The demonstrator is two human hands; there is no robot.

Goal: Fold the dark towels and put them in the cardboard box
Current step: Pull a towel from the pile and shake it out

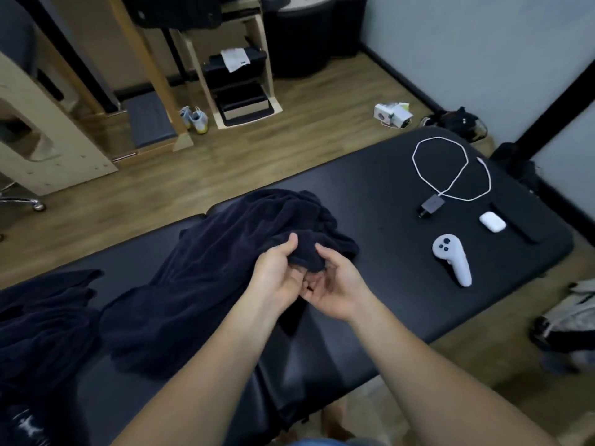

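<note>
A dark navy towel (pixel 206 284) lies crumpled across the middle of the black padded table (pixel 386 194). My left hand (pixel 277 275) and my right hand (pixel 335 288) meet at the towel's near right edge, palms turned up. Both pinch a bunched fold of the cloth between thumb and fingers, lifting it slightly. A second dark towel (pixel 42 326) lies heaped at the table's left end. No cardboard box shows in the head view.
On the table's right half lie a white controller (pixel 452 259), a white earbud case (pixel 492 222) and a white cable with a charger (pixel 450 169). Wooden furniture, shoes (pixel 194 119) and a small white box (pixel 392 114) are on the floor beyond.
</note>
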